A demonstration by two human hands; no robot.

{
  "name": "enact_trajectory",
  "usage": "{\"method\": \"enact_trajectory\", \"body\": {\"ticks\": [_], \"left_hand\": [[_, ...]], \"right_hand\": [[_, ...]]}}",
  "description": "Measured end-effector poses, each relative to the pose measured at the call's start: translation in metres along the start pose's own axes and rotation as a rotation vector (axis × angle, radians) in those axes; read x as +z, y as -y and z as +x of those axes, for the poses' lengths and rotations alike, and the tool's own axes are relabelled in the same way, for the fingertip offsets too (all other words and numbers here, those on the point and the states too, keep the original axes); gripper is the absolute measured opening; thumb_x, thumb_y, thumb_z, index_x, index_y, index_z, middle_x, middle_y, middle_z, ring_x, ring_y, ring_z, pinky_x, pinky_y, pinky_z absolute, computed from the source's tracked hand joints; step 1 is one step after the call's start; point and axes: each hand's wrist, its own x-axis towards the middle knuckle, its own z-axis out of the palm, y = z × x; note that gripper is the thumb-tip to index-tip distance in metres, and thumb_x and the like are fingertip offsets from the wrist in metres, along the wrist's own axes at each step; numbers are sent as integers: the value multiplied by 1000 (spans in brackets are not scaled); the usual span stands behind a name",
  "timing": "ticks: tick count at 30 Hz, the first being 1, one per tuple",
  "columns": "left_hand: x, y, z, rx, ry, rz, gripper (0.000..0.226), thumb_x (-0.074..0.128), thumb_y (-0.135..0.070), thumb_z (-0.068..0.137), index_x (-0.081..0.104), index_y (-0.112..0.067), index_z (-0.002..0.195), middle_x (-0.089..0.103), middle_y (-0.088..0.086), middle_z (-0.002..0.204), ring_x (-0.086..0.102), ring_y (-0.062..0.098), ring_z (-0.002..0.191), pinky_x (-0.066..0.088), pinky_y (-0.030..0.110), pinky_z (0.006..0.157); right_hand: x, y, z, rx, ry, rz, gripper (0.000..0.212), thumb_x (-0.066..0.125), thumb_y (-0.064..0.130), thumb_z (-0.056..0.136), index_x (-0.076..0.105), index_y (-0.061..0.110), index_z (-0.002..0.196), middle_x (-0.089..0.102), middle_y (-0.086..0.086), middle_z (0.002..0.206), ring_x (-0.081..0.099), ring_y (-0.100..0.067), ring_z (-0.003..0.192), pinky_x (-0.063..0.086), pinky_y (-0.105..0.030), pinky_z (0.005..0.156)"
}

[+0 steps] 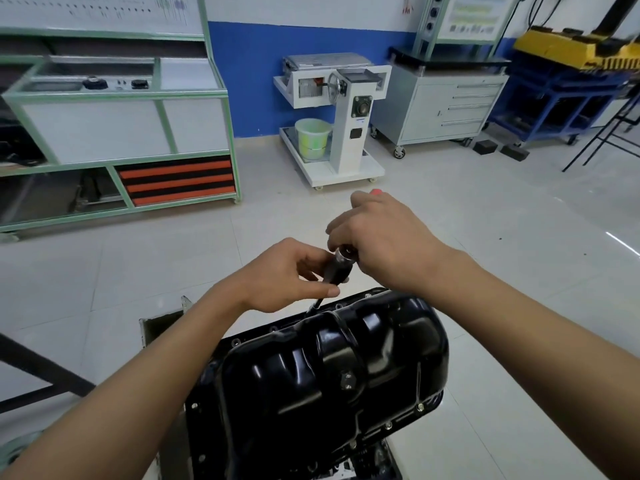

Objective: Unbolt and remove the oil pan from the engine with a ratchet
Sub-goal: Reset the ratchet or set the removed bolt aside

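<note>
At your 6 o'clock, nearest you, the black oil pan (311, 386) sits dome-up with its flange down. Bolts (420, 407) show along the near right edge and at several points round the left rim, so by the look of it most of the unbolting is left and the pan has not been lifted.

Just beyond, toward 12 o'clock, your left hand (284, 275) pinches the black body of the ratchet (337, 271) between thumb and fingertips. Your right hand (384, 237) is curled round its upper end, a red tip poking out past the knuckles. The thin shaft drops to the pan's far flange, so you are likely working a bolt there, though the socket itself is too small to make out.

Pale floor tiles (485, 237) spread out past the pan. At 12 o'clock stands a white wheeled stand (346, 133) with a green bucket (311, 138) on its base. There is a green-framed bench (121, 129) at 10, a grey drawer cabinet (443, 109) at 1 and a blue rack (561, 88) at 2, all against a blue and white wall.
</note>
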Motion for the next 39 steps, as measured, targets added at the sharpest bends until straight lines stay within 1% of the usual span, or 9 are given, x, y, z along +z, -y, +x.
{"method": "enact_trajectory", "body": {"ticks": [3,7,12,16,19,23,27,32,39], "left_hand": [[-13,16,-2,-61,79,40,34,71,-3,92,74,-31,111,77,-15,107,70,6,105,53,20,91],[-12,51,2,-231,152,455,31,75,-11,90,75,-31,114,72,-16,96,64,0,90,50,23,83],[-2,73,8,-244,173,510,27,81,-24,86,77,-32,111,59,-13,77,52,-1,67,39,16,65],[4,84,12,-268,187,470,24,81,-23,85,77,-28,108,49,-13,59,42,5,53,34,21,57],[9,86,15,-266,248,491,21,78,-22,88,74,-42,89,44,-21,51,37,6,51,30,25,56],[12,86,20,-245,258,544,53,75,-19,89,54,-52,54,42,-14,53,34,7,54,29,30,58],[14,83,19,-228,296,610,37,69,-20,94,52,-42,69,40,-12,54,35,7,52,31,30,58],[19,80,16,-185,304,701,10,61,-21,96,66,-29,93,42,-11,59,38,3,53,30,24,55],[18,79,11,-147,235,624,14,61,-27,99,70,-22,108,47,-15,69,45,3,66,33,26,63]], "right_hand": [[5,0,2,3,-26,-14,22,53,7,78,62,27,83,65,8,84,20,-14,81,29,-34,77],[6,0,3,51,-49,58,23,56,7,74,59,29,76,51,6,66,36,-18,85,32,-34,70],[10,-10,0,147,103,264,34,56,22,80,72,41,102,67,5,89,53,-24,98,43,-42,92],[18,-19,-2,225,120,461,22,57,15,78,75,21,90,67,-9,74,53,-31,69,56,-47,72],[20,-24,1,218,74,537,16,61,11,79,76,13,84,66,-12,70,51,-32,67,53,-44,61],[21,-29,3,185,47,599,13,63,10,82,75,8,83,67,-20,78,53,-36,70,51,-42,62],[22,-32,2,174,46,627,14,61,7,82,72,-2,81,62,-27,77,31,-17,62,39,-39,55],[21,-39,-2,203,35,607,12,65,15,82,75,10,83,52,-15,66,27,-17,61,29,-31,58],[11,-47,-5,218,-50,587,16,63,20,80,71,6,83,49,-16,66,28,-17,59,31,-32,59]]}}
